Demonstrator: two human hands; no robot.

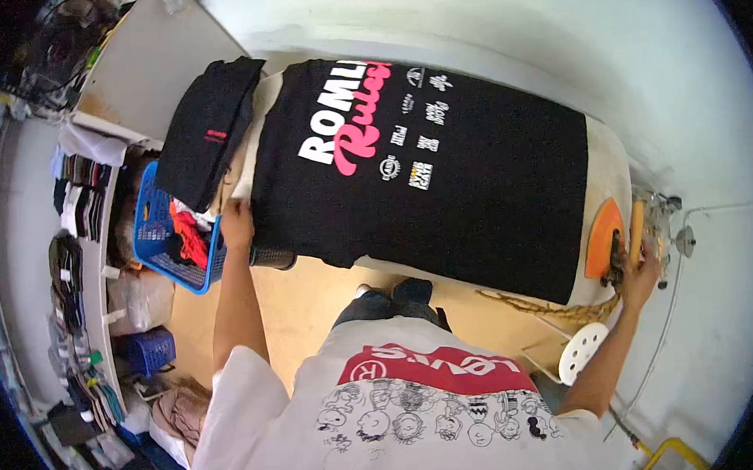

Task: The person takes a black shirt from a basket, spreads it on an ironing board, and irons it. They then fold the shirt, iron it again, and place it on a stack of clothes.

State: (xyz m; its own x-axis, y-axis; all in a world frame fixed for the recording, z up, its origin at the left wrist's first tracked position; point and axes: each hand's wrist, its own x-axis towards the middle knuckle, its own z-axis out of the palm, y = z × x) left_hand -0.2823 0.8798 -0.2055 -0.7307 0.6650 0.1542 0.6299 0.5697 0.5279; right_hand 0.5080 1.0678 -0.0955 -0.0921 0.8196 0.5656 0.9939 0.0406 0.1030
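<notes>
- Black T-shirt with white and pink lettering: spread across the padded ironing board, its right-hand edge beside the iron; lower edge reaches the board's near side.
- Orange-plated iron: at the board's right end. Right hand has its fingers curled round the pale handle.
- Left hand: at the board's left end, fingertips at the cloth edge. Whether they pinch the T-shirt or the board cover cannot be told.
- Folded black garment: on the left end, beside the T-shirt, partly overhanging the blue basket, which holds red and white clothing.
- Braided cord: hangs in a curve below the board's near edge, leading toward the iron.
- Risk, as judged: if the iron is hot, resting it on the lettering could smear or scorch the print.
- Risk: a snagged cord could pull the iron off course or off the end.
- Risk: a tug at the left could wrinkle the T-shirt or tip the folded garment into the basket.
</notes>
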